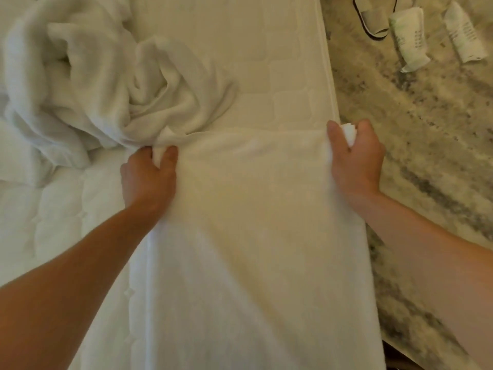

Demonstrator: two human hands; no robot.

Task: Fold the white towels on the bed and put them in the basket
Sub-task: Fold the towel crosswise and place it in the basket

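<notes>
The white towel (253, 236) lies stretched flat along the right edge of the bed (61, 222), running from the person's body out to a straight far hem between the two hands. The left hand (148, 177) pinches the far left corner, with a fold of cloth bunched between thumb and forefinger and the other fingers curled under. The right hand (354, 158) grips the far right corner, right at the mattress edge, and a tuft of white fabric pokes out between its thumb and curled fingers. Both hands show their backs upward with knuckles pointing away, well apart at the towel's full width. Both bare forearms reach forward, the left coming in over the quilted mattress and the right over the floor (426, 134). Just beyond the left hand, a crumpled heap of white towels (93, 84) touches the held corner. On the mottled stone floor to the right lie a pair of slippers (373, 20) and two rolled packets (409, 36).
</notes>
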